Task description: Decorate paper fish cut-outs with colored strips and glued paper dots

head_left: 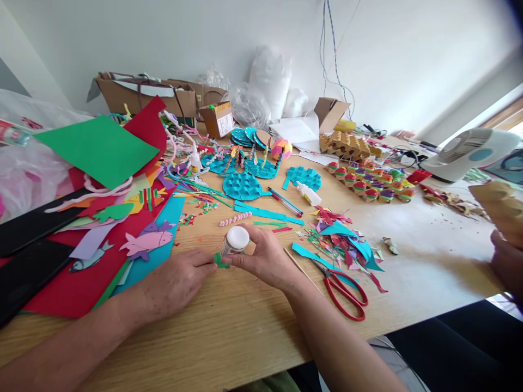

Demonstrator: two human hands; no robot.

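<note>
My right hand (pixel 265 258) is closed round a small glue bottle (pixel 235 240) with a white base, tipped nozzle-down onto a small green paper piece (pixel 220 261) on the wooden table (pixel 229 326). My left hand (pixel 175 280) rests on the table with its fingertips pressing on that green piece. Red-handled scissors (pixel 345 291) lie just right of my right wrist, beside a thin wooden stick (pixel 298 267).
Coloured paper sheets and cut-out fish (pixel 149 239) lie at the left. Teal paper shapes (pixel 243 186), pens, another glue bottle (pixel 309 194) and scraps (pixel 339 239) fill the middle. Painted egg-carton pieces (pixel 370 182), boxes and a fan (pixel 469 152) stand behind. Another person's hand (pixel 506 261) is at the right edge.
</note>
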